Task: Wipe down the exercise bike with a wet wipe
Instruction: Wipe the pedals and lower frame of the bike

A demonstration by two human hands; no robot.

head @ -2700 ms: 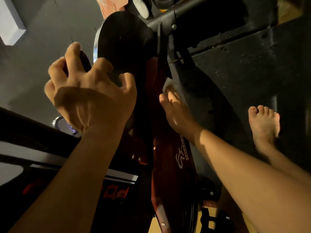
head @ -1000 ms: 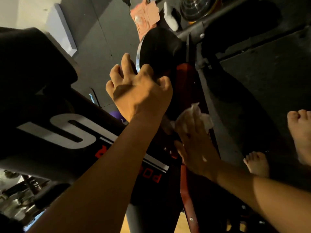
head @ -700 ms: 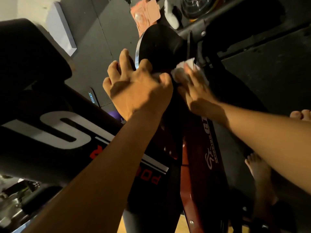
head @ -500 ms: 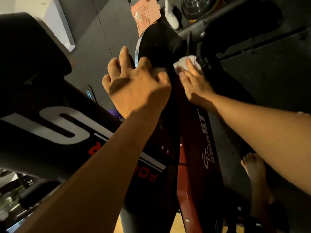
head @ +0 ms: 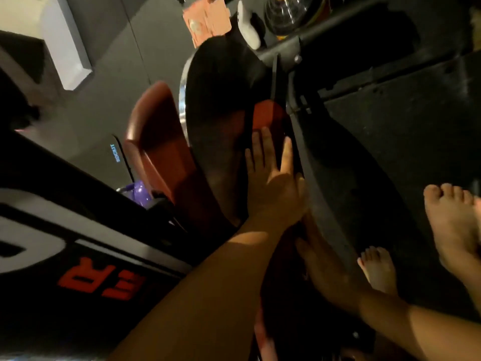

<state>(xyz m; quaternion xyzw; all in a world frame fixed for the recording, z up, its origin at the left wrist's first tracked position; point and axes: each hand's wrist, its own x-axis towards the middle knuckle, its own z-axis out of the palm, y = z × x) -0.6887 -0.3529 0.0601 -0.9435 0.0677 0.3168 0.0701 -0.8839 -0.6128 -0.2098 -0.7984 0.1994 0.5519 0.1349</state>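
Red painted metal lies under the left hand (head: 273, 183), which rests flat on the exercise bike (head: 156, 142) just below the black flywheel (head: 216, 100). Its grip is wide, fingers straight and slightly spread, holding nothing and apparently only steadying the machine. The right hand (head: 328, 272) sits lower on the same stretch of frame, pressed against its side in deep shadow. Its fingertips pass behind the left wrist, so whether its grip closes on anything cannot be told. The wet wipe is not visible and is most likely tucked under that palm.

To do this stroke well, the right hand should keep the wipe spread flat, not bunched, and draw it along the frame in long overlapping passes. It should work towards the flywheel and into the seam where red panel meets black. The left hand is best kept off the wheel's rim so nothing turns.

The bike stands on a dark floor (head: 390, 131), seen steeply from above. It has glossy red side panels, a matt black disc with a bright metal edge, and a black beam with white and red lettering. A pink packet (head: 208, 19) lies on the floor beyond the wheel, and a bare foot (head: 453, 230) stands to the right.
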